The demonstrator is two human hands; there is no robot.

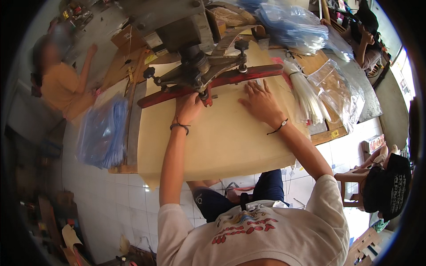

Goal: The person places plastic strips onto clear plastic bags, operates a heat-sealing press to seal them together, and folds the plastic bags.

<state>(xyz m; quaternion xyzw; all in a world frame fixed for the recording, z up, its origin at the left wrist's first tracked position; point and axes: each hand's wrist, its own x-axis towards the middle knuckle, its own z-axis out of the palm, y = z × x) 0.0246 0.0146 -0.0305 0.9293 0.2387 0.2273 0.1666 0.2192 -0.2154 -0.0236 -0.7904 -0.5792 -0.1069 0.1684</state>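
A large tan sheet point(213, 146) covers the worktable and hangs over its near edge. Above it stands a press head point(195, 62) with a long red bar point(248, 75) running across, low over the sheet. My left hand point(191, 108) is at the bar's middle, beside a red forked metal piece point(207, 98). Its fingers go in under the bar, so their grip is hidden. To the right, my right hand point(261, 102) lies flat on the sheet, fingers spread, their tips near the bar. A small pale piece by those fingertips is too small to name.
Blue-tinted clear plastic sleeves point(104, 133) lie at the table's left, with another pile point(293, 31) at the back right. Right of the sheet are a bundle of white strips point(306, 95) and a clear plastic bag point(339, 91). Other people sit at left and right.
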